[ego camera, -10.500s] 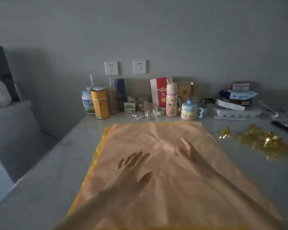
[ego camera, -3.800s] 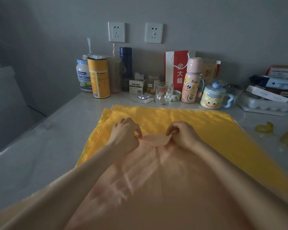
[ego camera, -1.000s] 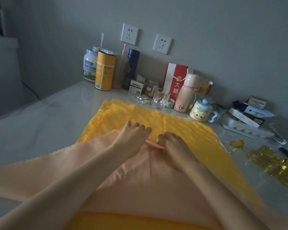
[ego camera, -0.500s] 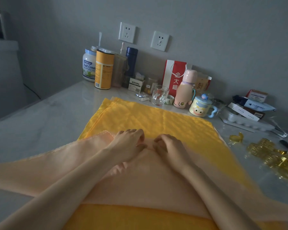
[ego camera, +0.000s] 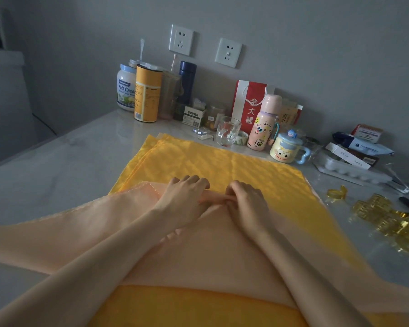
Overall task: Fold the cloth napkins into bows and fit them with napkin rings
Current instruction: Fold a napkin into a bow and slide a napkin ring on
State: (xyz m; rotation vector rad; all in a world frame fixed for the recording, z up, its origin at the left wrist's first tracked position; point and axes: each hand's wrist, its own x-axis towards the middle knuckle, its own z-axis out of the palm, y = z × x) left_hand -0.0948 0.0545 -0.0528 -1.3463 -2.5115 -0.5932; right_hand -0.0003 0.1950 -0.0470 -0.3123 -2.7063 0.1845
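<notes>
A peach cloth napkin [ego camera: 206,253] lies across the table on top of yellow napkins [ego camera: 217,166]. Its far part is folded back toward me, and its left side spreads over the bare table. My left hand [ego camera: 184,197] and my right hand [ego camera: 248,200] sit side by side on the folded far edge, fingers curled down and pinching the peach cloth between them. Gold napkin rings [ego camera: 387,218] lie in a loose heap on the table at the right, one ring [ego camera: 335,192] apart from the rest.
Along the wall stand a milk powder jar [ego camera: 125,90], a yellow canister [ego camera: 148,93], a blue flask [ego camera: 187,81], a glass cup [ego camera: 227,132], a pink bottle [ego camera: 265,123], a cartoon mug [ego camera: 285,149] and a red bag [ego camera: 248,102]. A white egg tray [ego camera: 350,169] and boxes sit at the right.
Both hands have drawn slightly together and curled tighter on the folded peach edge. The view has shifted a little; the napkin lies much as before.
</notes>
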